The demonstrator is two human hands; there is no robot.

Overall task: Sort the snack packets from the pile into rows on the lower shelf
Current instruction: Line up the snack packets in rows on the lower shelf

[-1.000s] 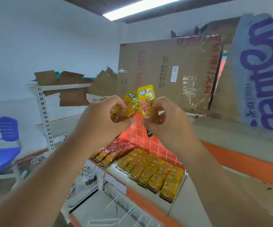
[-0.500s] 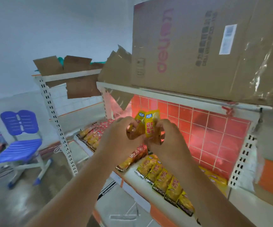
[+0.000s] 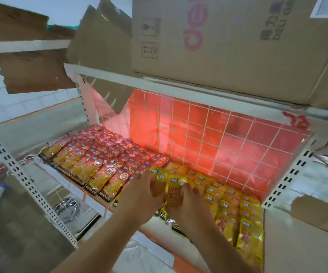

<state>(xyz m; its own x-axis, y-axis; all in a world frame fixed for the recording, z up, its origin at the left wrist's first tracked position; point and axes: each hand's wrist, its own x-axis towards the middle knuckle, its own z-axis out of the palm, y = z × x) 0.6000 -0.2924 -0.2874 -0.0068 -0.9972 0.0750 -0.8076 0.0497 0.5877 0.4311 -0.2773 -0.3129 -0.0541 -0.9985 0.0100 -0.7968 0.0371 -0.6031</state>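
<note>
My left hand [image 3: 139, 196] and my right hand [image 3: 190, 203] are side by side low over the lower shelf [image 3: 92, 201], between them two yellow snack packets [image 3: 171, 186]. The left hand holds the left packet, the right hand the right one, both over the gap between the rows. Rows of red packets [image 3: 104, 154] fill the shelf's left half. Rows of yellow packets [image 3: 236, 209] fill its right half. My hands hide the packets right beneath them.
A red backing with a white wire grid [image 3: 218, 138] closes the shelf's back. A large cardboard box [image 3: 218, 46] sits on the upper shelf [image 3: 159, 85] just overhead. Perforated uprights [image 3: 31, 192] stand at left; another cardboard box [image 3: 307, 239] is at right.
Both hands have dropped from chest height down to the lower shelf with the two yellow packets. The view has moved closer and tilted down onto the shelf.
</note>
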